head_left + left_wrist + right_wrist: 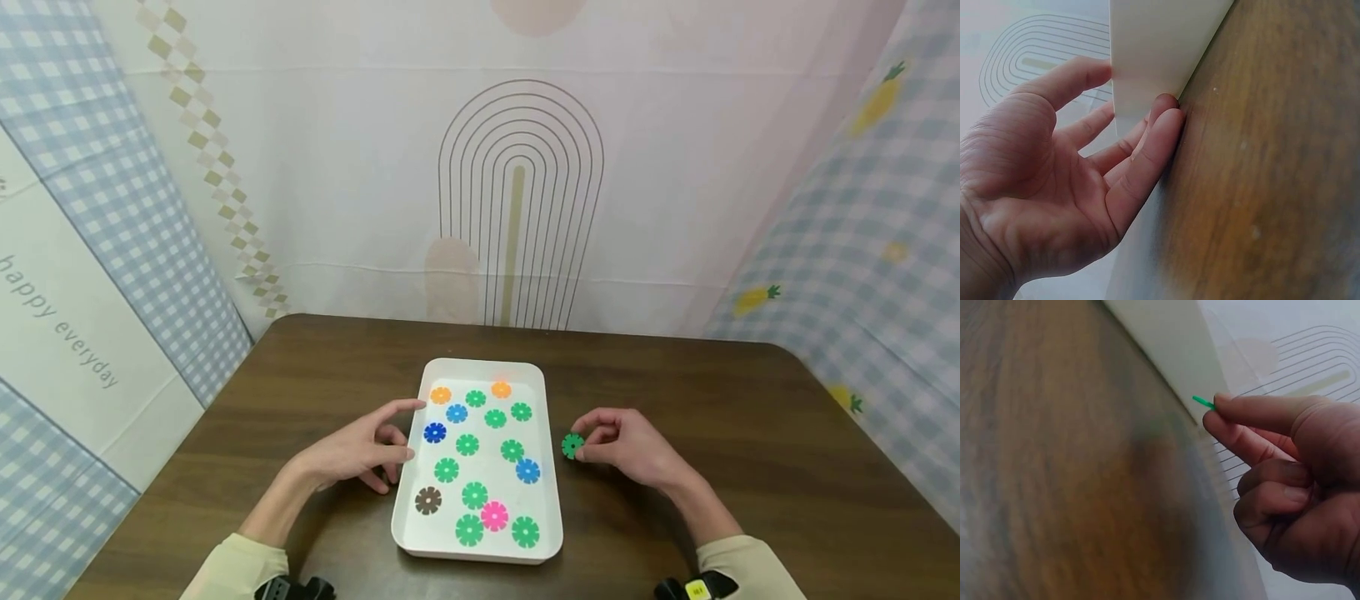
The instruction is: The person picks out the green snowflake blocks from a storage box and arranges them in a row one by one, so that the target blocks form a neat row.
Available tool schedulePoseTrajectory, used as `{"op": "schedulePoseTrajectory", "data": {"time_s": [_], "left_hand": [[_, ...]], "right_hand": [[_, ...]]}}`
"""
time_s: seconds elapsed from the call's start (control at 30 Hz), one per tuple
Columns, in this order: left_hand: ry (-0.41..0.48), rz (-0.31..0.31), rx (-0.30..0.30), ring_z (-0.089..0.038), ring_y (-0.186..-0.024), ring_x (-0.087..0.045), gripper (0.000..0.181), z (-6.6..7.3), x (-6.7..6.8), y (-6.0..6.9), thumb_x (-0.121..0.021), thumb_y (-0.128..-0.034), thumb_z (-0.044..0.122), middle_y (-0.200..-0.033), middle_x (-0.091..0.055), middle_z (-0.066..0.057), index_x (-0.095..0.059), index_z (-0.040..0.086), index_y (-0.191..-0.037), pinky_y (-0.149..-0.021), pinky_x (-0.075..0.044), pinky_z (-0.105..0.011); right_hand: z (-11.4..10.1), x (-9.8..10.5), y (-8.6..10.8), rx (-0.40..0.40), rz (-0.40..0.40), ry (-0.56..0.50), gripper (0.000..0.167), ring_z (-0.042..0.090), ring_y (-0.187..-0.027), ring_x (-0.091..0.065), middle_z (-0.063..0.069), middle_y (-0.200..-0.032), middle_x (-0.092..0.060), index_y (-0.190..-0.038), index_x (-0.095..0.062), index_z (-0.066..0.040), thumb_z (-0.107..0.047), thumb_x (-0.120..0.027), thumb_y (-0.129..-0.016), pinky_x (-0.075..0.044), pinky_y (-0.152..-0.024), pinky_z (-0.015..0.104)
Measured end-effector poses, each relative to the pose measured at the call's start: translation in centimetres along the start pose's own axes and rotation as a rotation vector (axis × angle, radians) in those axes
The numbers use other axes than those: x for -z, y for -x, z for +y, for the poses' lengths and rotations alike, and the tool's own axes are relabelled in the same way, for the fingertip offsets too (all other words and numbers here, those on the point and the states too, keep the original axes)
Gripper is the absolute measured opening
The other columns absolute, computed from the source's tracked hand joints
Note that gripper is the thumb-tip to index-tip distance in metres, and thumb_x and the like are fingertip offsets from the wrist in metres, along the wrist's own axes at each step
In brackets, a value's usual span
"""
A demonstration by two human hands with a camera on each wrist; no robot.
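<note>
Green notched, flower-shaped plastic disc (572, 447), pinched in the right hand (630, 446), just right of the tray.

The right thumb and index finger close on the disc's edge — only its thickness parts them — over the dark brown wood-grain table (675, 383). The left hand (352, 450), fingers loosely spread, touches the left side of the white rectangular plastic tray (420, 533) without clasping it. Inside the tray lie similar discs (467, 444) — green, orange, blue, brown and pink, spaced out or touching.

A green notched disc (572, 447) — pinched — is beside a white tray (489, 467).
</note>
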State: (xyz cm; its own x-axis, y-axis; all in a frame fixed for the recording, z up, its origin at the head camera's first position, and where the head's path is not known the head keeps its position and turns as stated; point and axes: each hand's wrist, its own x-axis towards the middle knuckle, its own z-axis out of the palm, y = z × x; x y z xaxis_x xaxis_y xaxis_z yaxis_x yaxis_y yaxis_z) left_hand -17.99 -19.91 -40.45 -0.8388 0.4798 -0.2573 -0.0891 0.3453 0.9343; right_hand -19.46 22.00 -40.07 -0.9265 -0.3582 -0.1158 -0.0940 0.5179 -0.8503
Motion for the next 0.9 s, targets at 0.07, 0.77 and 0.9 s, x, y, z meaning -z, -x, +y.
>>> {"op": "schedulePoseTrajectory", "data": {"time_s": [0.07,0.77,0.9], "left_hand": [[0.003,0.0,-0.001,-0.021,-0.076,-0.065,0.075,0.0,0.0,0.0,-0.069,-0.1029,0.018,-0.104,-0.065,-0.014,-0.028,0.021,-0.166,-0.063,-0.062,-0.038],[0.008,0.002,0.009,-0.02,-0.076,-0.064,0.075,0.0,0.1,0.0,-0.069,-0.1024,0.018,-0.102,-0.064,-0.013,-0.029,0.021,-0.165,-0.063,-0.062,-0.037],[0.007,0.001,0.007,-0.02,-0.076,-0.064,0.075,0.1,0.0,0.0,-0.069,-0.1025,0.017,-0.102,-0.064,-0.013,-0.029,0.021,-0.165,-0.063,-0.062,-0.037]], "right_hand": [[0.2,-0.2,-0.1,-0.012,0.006,0.01,0.032,0.021,-0.083,-0.065,0.008,-0.09,-0.077,-0.119,-0.07,-0.001,-0.015,-0.082,-0.092,-0.049,-0.074,0.029],[0.8,-1.0,-0.6,-0.087,0.072,0.07,0.031,0.02,-0.079,-0.061,0.004,-0.087,-0.074,-0.118,-0.072,-0.005,-0.015,-0.084,-0.09,-0.048,-0.073,0.033],[0.8,-1.2,-0.6,-0.099,0.085,0.071,0.03,0.021,-0.078,-0.061,0.005,-0.086,-0.072,-0.117,-0.073,-0.006,-0.014,-0.084,-0.09,-0.047,-0.071,0.032]]}}
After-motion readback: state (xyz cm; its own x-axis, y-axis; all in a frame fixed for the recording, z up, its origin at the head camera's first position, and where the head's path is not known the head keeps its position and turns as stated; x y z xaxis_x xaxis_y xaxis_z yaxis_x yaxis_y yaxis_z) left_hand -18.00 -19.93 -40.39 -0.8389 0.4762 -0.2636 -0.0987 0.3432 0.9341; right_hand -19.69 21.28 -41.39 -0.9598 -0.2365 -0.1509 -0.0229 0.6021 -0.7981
